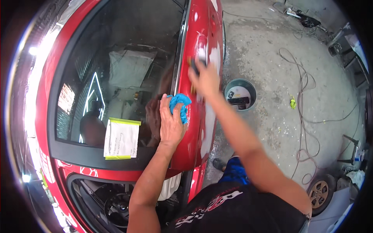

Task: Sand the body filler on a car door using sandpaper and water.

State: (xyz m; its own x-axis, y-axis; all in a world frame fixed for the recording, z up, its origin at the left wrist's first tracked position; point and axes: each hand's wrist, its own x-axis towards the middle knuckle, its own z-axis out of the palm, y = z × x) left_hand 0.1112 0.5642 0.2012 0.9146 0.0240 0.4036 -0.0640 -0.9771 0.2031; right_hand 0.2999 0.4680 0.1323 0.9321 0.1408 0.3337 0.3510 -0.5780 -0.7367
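Note:
A red car's door (190,136) with pale, dull patches along its side lies beneath both hands. My left hand (171,122) is closed around a crumpled blue cloth (181,105), at the lower edge of the dark side window (155,66). Farther forward, my right hand (208,80) grips a small dark block with a tan edge (197,65), held against the red panel. Motion blurs this hand, and its fingers partly cover the block, so its exact kind cannot be made out.
A paper sheet (122,139) is fixed to the window with yellow-green tape. Right of the car stands a grey bucket (252,95) with dark objects in it. A long hose or cable (302,97) trails over the concrete floor (268,62). A wheel (320,194) lies at lower right.

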